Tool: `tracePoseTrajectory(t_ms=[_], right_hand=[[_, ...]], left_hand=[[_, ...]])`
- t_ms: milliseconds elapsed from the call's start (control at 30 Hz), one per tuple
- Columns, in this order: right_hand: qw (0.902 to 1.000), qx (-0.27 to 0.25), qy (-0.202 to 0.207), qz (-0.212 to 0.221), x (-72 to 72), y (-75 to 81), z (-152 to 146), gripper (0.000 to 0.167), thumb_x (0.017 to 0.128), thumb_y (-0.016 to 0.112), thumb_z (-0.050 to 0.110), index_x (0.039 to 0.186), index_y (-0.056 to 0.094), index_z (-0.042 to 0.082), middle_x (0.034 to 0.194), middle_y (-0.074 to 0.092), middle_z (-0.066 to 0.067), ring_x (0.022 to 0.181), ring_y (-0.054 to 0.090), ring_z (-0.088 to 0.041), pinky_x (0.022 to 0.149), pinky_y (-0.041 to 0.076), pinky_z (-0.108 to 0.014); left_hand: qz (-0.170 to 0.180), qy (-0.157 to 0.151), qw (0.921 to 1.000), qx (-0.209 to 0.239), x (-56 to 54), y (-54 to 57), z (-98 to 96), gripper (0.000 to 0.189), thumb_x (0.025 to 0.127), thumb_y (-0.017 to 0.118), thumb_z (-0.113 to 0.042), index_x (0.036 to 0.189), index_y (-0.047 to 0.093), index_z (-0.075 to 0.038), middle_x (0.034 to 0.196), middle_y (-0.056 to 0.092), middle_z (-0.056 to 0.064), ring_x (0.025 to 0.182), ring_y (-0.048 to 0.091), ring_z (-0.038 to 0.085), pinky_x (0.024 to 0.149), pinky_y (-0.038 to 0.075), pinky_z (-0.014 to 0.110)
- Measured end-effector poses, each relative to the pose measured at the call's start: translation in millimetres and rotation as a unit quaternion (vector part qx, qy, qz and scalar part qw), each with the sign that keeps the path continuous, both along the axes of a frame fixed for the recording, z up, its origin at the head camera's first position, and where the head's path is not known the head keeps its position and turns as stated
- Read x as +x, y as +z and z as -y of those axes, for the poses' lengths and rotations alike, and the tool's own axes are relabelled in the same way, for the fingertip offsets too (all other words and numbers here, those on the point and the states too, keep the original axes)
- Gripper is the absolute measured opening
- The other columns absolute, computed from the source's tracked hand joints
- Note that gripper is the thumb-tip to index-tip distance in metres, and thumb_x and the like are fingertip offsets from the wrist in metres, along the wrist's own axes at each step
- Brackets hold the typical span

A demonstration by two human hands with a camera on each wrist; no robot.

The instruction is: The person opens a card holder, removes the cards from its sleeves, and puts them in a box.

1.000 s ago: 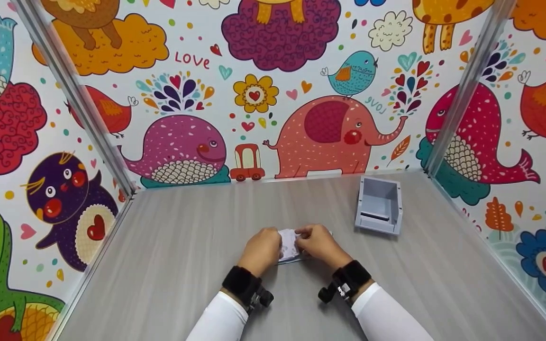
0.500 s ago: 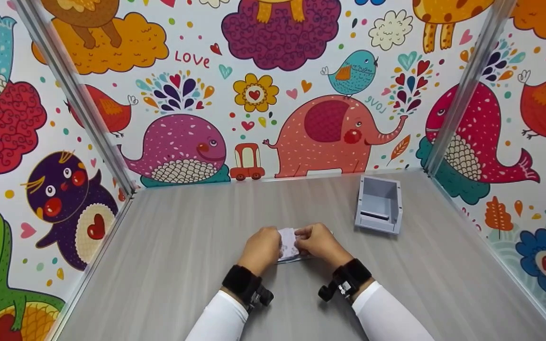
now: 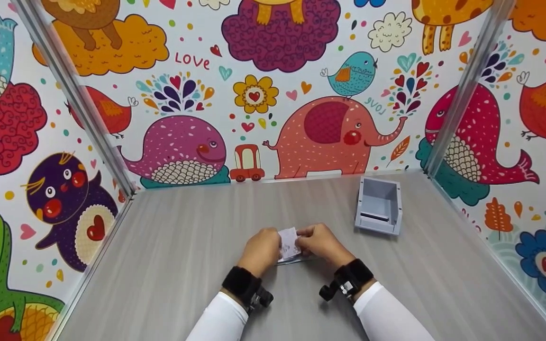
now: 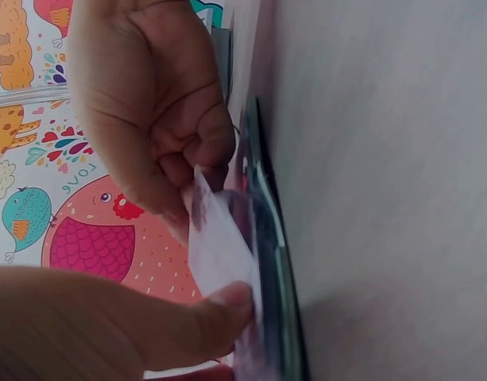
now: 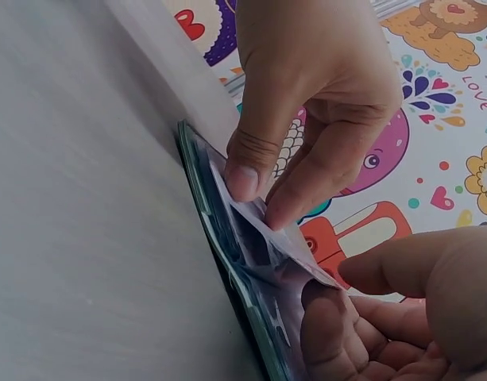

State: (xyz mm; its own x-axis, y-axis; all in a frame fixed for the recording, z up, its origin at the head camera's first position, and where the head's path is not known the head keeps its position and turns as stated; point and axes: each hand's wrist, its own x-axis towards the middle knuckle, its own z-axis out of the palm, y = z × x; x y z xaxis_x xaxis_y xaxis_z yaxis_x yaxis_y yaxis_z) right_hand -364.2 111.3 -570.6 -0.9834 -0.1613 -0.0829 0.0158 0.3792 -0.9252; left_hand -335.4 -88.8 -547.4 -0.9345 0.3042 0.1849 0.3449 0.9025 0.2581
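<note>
Left hand (image 3: 259, 251) and right hand (image 3: 322, 245) are both pinching the pale sheet (image 3: 288, 241) over a flat bundle (image 4: 289, 317), near-left of the grey bin (image 3: 378, 223), apparently adjusting it, likely needing gentle tension next!

A thin sheet of paper (image 3: 288, 244), pale lilac-white with small greyish printed marks, is pinched near its two sides by the left fingers (image 5: 243, 181) and the right fingers (image 5: 378, 270). It slants up off the layers beneath, slightly bowed, one corner standing to a point. Under it lies a slim booklet-like holder (image 5: 214, 214), flat on the desk (image 3: 197, 222). Its outer edge is dark green to teal; stacked along that edge are several thin leaves, some clear and shiny like plastic, a few parted. Whether the lower part of the paper sits inside one of these leaves cannot be told.
</note>
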Motion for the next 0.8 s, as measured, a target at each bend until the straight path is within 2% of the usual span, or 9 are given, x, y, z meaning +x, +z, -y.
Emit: tracePoseTrajectory(t_ms=[233, 367, 567, 800], right_hand=[[0.9996, -0.012, 0.021, 0.011, 1.4, -1.3, 5.2, 0.032, 0.088, 0.076, 0.002, 0.118, 0.085, -0.004, 0.084, 0.074, -0.001, 0.069, 0.066, -0.010, 0.060, 0.057, -0.021], [0.9997, -0.011, 0.019, 0.010, 1.9, -0.7, 5.3, 0.029, 0.089, 0.074, 0.002, 0.116, 0.084, -0.004, 0.086, 0.073, -0.001, 0.071, 0.066, -0.011, 0.060, 0.057, -0.021], [0.9996, -0.018, 0.008, 0.019, 1.7, -0.4, 6.9, 0.032, 0.091, 0.075, 0.000, 0.122, 0.082, -0.007, 0.086, 0.075, 0.000, 0.067, 0.067, -0.009, 0.059, 0.057, -0.021], [0.9994, -0.028, 0.001, 0.022, 3.5, -4.2, 9.4, 0.025, 0.094, 0.076, -0.002, 0.118, 0.081, -0.007, 0.086, 0.075, -0.002, 0.068, 0.068, -0.011, 0.060, 0.059, -0.022]], left_hand=[[-0.005, 0.006, 1.0000, 0.002, 0.4, -1.1, -0.9, 0.019, 0.084, 0.092, -0.005, 0.083, 0.074, -0.009, 0.090, 0.073, 0.008, 0.083, 0.072, 0.027, 0.077, 0.063, 0.046], [-0.008, 0.006, 0.9999, 0.005, -0.4, 0.0, -3.2, 0.017, 0.085, 0.092, -0.005, 0.087, 0.075, -0.007, 0.091, 0.075, 0.009, 0.084, 0.072, 0.028, 0.077, 0.063, 0.046], [-0.017, 0.007, 0.9998, -0.004, -0.2, 0.8, -4.4, 0.017, 0.081, 0.094, -0.004, 0.085, 0.077, -0.007, 0.090, 0.075, 0.009, 0.085, 0.074, 0.029, 0.076, 0.063, 0.046], [-0.013, 0.006, 0.9999, 0.005, 1.5, -2.3, -2.0, 0.017, 0.082, 0.092, -0.003, 0.087, 0.076, -0.006, 0.091, 0.075, 0.009, 0.086, 0.074, 0.029, 0.078, 0.063, 0.047]])
